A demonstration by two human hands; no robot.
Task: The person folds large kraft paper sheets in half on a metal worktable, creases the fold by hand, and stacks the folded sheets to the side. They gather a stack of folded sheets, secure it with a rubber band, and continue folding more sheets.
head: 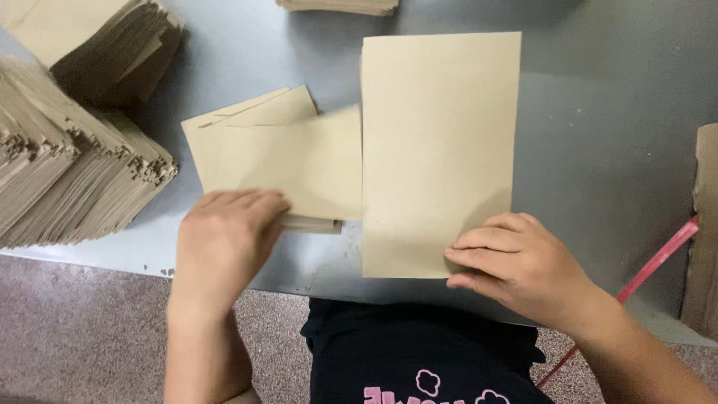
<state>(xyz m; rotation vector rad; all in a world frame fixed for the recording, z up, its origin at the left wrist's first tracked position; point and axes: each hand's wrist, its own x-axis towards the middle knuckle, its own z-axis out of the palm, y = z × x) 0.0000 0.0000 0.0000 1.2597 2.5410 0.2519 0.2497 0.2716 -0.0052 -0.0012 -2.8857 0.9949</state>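
Head view: the right hand [523, 265], grip flat with fingers pressed down, pins the 5 o'clock corner of a smooth tan rectangular sheet [440, 150] on the grey tabletop [606, 150]. At 9 o'clock, the left hand [224, 243] rests open on folded paper pieces [292, 161]. Ragged paper stacks [67, 172] crowd 10 o'clock; bare tabletop lies toward 3 o'clock.

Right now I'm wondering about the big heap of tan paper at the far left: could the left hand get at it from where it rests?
Probably yes. The left hand lies on the small pile of tan sheets, and only bare grey table shows between it and the heap of tan paper; nothing blocks the way.
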